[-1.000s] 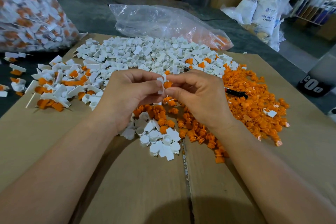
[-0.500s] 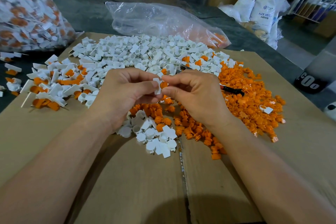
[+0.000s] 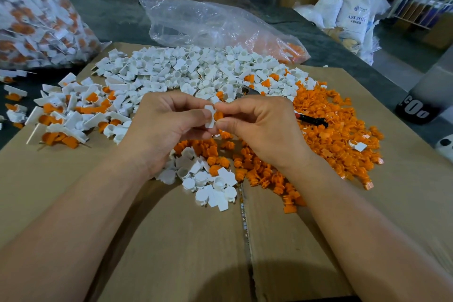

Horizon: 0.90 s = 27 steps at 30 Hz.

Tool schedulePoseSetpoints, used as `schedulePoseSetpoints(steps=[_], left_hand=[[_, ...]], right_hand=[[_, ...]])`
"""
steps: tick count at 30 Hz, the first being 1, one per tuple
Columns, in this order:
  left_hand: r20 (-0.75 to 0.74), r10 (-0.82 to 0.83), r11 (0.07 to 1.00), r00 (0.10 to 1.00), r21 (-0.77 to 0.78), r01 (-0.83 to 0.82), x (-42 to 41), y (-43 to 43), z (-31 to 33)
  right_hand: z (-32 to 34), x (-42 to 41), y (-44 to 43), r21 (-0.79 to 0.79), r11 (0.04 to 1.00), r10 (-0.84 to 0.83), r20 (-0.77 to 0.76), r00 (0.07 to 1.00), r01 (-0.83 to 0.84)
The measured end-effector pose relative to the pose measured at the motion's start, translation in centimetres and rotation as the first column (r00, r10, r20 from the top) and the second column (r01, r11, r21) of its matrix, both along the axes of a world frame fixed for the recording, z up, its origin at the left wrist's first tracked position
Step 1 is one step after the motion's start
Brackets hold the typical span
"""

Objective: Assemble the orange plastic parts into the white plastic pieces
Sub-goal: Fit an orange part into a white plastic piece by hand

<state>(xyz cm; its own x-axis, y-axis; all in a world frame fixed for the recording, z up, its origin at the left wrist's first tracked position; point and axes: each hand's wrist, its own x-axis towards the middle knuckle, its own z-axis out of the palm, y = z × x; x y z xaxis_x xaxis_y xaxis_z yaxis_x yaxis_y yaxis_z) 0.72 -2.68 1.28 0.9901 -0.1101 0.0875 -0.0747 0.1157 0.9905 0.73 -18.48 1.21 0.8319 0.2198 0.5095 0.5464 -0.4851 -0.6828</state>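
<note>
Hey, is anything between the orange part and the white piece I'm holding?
Nothing visible. The right hand pinches the orange part right against the white piece, which the left hand pinches.

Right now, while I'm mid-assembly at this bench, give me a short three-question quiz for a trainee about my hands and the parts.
1. True or false: the left hand pinches the small flat white plastic piece.
2. What colour is the small plastic part that the right hand pinches?
3. The loose heap of orange plastic parts lies: A) on the brown cardboard sheet, right of the hands; B) inside a box; C) on the floor.
Key: 1 true; 2 orange; 3 A.
</note>
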Motion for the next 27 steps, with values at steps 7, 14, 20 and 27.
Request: schedulePoseSetpoints(steps=[7, 14, 20, 27], left_hand=[[0.02, 0.017, 1.0, 1.0, 0.023, -0.018, -0.18, -0.15, -0.04], [-0.008, 0.028, 0.999, 1.0, 0.026, -0.028, -0.02, -0.07, -0.06], [-0.087, 0.033, 0.999, 0.996, -0.01, -0.034, 0.0, -0.06, 0.19], [-0.119, 0.031, 0.999, 0.992, 0.021, -0.029, -0.14, -0.18, 0.33]], right_hand=[[0.04, -0.17, 0.19, -0.013, 1.0, 0.005, 0.023, 1.0, -0.005], [-0.14, -0.15, 0.31, -0.056, 0.998, 0.009, 0.113, 0.994, -0.003], [-0.18, 0.11, 0.16, 0.04, 0.995, 0.093, 0.053, 0.994, -0.095], [-0.44, 0.52, 0.18, -0.023, 0.997, 0.076, 0.124, 0.989, -0.074]])
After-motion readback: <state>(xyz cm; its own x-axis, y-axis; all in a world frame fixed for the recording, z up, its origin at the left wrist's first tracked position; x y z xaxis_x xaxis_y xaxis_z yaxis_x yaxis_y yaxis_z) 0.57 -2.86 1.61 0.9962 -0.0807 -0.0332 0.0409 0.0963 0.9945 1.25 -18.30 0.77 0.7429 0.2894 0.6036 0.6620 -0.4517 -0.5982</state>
